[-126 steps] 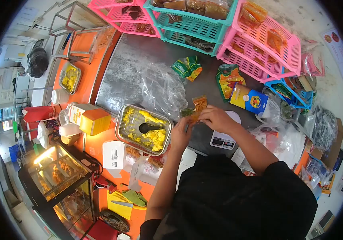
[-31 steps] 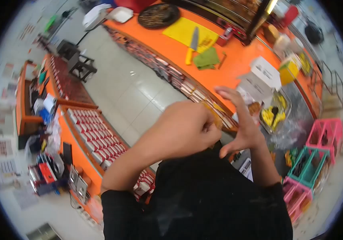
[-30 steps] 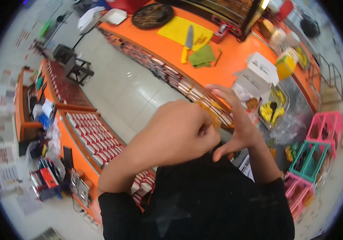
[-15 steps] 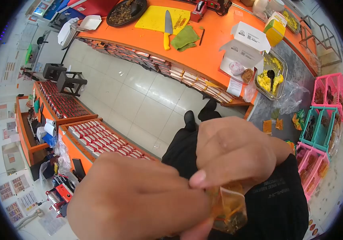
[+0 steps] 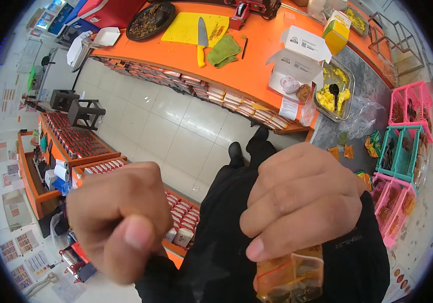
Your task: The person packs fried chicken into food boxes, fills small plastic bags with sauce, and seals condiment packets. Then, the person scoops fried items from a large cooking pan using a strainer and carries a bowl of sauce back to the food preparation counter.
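Note:
My right hand point(image 5: 302, 199) is closed, pinching the top of a small plastic packet point(image 5: 293, 276). The packet is see-through and orange-tinted, with a red-orange line across it and darker contents at the bottom. It hangs below my fingers, in front of my black clothing. To the left, apart from the packet, my left hand point(image 5: 120, 217) is curled closed with the thumb pressed against the fingers. Whatever it may hold is hidden.
Ahead, an orange counter point(image 5: 176, 55) carries a yellow cutting board point(image 5: 188, 29), knife point(image 5: 202, 40), green cloth point(image 5: 224, 50), open food box point(image 5: 299, 58) and tray of yellow food point(image 5: 335, 93). Pink and teal baskets point(image 5: 400, 156) stand right. Stacked red-white boxes point(image 5: 181, 217) sit lower left.
My hands were together at the packet and are now apart. The left moved left, away from the packet. The packet stays in my right hand and shows more fully.

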Demonstrator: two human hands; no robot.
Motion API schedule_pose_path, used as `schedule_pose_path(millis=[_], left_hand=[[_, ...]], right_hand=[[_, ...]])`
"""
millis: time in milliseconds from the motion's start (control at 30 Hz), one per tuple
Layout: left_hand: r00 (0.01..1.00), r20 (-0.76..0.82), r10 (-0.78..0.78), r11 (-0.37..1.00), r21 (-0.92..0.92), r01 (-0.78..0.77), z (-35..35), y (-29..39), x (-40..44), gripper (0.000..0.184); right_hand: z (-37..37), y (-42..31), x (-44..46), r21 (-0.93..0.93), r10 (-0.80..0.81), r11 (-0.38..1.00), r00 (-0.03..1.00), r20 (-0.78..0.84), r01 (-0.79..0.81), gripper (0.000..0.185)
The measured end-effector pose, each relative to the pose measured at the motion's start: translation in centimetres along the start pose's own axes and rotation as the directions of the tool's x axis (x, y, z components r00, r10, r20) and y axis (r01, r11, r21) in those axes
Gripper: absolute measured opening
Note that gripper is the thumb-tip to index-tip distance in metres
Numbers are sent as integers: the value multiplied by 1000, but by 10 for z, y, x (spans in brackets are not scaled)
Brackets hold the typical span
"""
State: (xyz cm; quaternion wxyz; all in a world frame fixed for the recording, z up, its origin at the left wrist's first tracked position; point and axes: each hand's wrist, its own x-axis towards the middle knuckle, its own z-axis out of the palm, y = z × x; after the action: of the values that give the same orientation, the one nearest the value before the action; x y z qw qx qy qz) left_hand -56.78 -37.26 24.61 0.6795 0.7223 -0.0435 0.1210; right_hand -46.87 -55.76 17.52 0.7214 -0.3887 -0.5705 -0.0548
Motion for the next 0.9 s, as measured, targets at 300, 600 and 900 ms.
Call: schedule_pose_path(millis=[300,600,900], left_hand=[[985,-31,-169,977,-140,163,-1,-69,1,31],[876,403,-264,931,-131,341,59,-172,57,31],[360,807,-468,787,195,586,176,-245,102,18]], right_hand=[[-41,-7,-16,-305,259,926,961,92,-221,49],[-88,-26,-153,-383,468,550,653,-595,-743,45],[-129,-36,-343,-191,27,288,208,-978,-938,42]])
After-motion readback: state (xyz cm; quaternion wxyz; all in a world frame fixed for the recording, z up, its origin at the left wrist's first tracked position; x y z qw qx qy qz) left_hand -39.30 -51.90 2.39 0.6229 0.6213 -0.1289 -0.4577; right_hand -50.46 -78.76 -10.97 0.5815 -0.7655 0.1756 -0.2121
